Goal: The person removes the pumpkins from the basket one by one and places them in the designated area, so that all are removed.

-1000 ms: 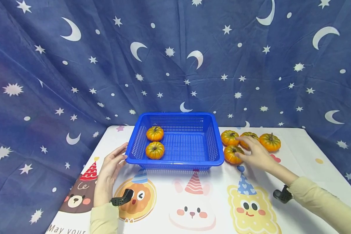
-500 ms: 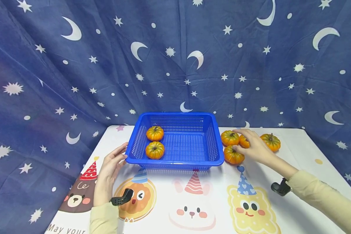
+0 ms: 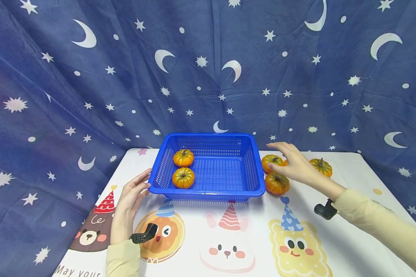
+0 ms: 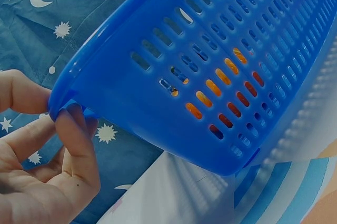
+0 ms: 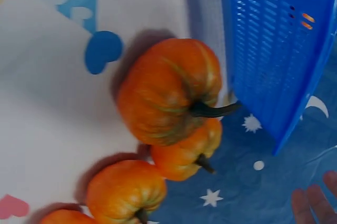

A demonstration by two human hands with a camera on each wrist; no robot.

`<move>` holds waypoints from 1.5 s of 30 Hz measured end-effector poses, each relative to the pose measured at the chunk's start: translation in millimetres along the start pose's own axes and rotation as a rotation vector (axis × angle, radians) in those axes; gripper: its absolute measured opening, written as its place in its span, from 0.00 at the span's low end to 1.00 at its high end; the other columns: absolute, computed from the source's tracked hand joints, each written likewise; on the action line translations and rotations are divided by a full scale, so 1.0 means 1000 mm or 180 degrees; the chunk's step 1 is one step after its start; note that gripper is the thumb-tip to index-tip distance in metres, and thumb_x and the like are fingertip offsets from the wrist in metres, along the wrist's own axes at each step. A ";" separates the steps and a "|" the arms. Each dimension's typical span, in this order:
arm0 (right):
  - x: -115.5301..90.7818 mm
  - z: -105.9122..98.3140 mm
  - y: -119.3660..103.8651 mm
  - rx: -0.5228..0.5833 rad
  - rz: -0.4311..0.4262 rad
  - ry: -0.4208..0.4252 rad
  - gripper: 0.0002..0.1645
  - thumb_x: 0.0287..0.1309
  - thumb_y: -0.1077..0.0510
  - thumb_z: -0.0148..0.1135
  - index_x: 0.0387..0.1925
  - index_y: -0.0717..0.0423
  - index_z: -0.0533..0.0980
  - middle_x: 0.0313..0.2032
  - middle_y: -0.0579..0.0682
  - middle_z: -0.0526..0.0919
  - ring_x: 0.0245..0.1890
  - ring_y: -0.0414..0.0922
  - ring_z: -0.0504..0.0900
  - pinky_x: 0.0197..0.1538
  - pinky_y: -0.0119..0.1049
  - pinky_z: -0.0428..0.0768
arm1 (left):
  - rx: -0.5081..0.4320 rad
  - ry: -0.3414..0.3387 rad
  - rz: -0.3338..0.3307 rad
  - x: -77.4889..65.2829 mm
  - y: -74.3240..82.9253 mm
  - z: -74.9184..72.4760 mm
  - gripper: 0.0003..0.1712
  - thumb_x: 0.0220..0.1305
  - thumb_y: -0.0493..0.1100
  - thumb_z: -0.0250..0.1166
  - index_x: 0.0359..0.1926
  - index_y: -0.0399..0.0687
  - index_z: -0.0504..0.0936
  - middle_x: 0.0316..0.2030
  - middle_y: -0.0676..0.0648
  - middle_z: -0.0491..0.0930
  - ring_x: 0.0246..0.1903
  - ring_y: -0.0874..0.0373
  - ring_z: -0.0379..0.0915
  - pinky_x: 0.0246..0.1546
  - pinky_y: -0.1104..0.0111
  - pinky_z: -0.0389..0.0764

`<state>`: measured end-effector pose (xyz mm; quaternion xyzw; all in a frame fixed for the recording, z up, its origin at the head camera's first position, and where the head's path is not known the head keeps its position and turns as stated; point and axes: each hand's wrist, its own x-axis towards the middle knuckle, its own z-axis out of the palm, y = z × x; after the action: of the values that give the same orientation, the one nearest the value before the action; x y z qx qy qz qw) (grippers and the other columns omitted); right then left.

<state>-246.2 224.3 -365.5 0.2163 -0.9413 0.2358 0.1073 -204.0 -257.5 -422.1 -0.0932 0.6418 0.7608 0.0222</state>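
A blue plastic basket (image 3: 208, 192) stands on the table, two small orange pumpkins (image 3: 183, 178) in its left part. At its left front corner, my left hand (image 3: 124, 207) pinches the rim between thumb and fingers, plainest in the left wrist view. To the right of the basket several more pumpkins (image 3: 277, 183) sit close together. Over them hovers my right hand (image 3: 292, 163), fingers spread and holding nothing; it partly hides one pumpkin. In the right wrist view, fingertips (image 5: 316, 203) show at the lower right, apart from the nearest stemmed pumpkin (image 5: 168, 92).
A white tablecloth (image 3: 228, 234) with cartoon prints covers the table. Behind hangs a dark blue curtain (image 3: 208, 96) with moons and stars, close to the basket's back rim. Black wrist cameras (image 3: 145, 233) are strapped to both wrists.
My right hand has moved left and farther back over the pumpkins, uncovering the front one. The left hand, the basket and the pumpkins stay where they were.
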 end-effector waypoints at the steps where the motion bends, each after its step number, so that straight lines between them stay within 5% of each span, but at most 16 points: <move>1: 0.002 0.000 -0.002 -0.0005 0.0000 -0.0016 0.36 0.54 0.54 0.66 0.64 0.55 0.67 0.62 0.61 0.71 0.61 0.60 0.68 0.57 0.61 0.70 | 0.0001 -0.0003 -0.0008 0.000 0.000 0.000 0.33 0.62 0.28 0.54 0.70 0.36 0.62 0.41 0.63 0.80 0.43 0.68 0.75 0.43 0.71 0.74; 7: 0.018 -0.003 -0.020 0.0032 0.0104 -0.0177 0.37 0.55 0.51 0.66 0.66 0.51 0.66 0.65 0.58 0.69 0.69 0.61 0.59 0.64 0.68 0.56 | 0.0001 0.0008 -0.0026 0.000 0.000 0.000 0.33 0.62 0.29 0.54 0.69 0.37 0.62 0.42 0.63 0.80 0.43 0.68 0.74 0.45 0.71 0.73; 12: 0.031 -0.001 -0.035 0.0144 0.0140 -0.0302 0.37 0.56 0.47 0.65 0.67 0.45 0.65 0.67 0.53 0.67 0.70 0.57 0.59 0.64 0.66 0.61 | 0.0013 0.0008 -0.0024 0.000 0.000 0.001 0.33 0.62 0.29 0.55 0.70 0.37 0.62 0.42 0.63 0.80 0.45 0.68 0.73 0.45 0.71 0.73; 34: 0.081 0.029 -0.083 -0.0141 -0.0757 -0.0565 0.36 0.55 0.44 0.64 0.65 0.43 0.68 0.62 0.49 0.73 0.62 0.50 0.69 0.58 0.52 0.75 | 0.0063 0.0011 -0.0058 -0.001 -0.001 -0.001 0.33 0.63 0.30 0.54 0.70 0.39 0.61 0.44 0.64 0.78 0.48 0.68 0.72 0.47 0.71 0.73; 45: 0.098 0.053 -0.108 -0.0061 -0.1056 -0.0724 0.35 0.55 0.45 0.64 0.65 0.44 0.68 0.62 0.47 0.73 0.66 0.48 0.67 0.65 0.49 0.69 | 0.0049 -0.0026 -0.0036 0.000 0.000 0.000 0.34 0.63 0.29 0.54 0.70 0.37 0.61 0.44 0.63 0.78 0.48 0.68 0.72 0.47 0.71 0.74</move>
<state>-288.4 77.3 -338.5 0.3927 -0.9010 0.1799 0.0397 -204.3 -257.9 -422.1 -0.0935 0.6470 0.7561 0.0299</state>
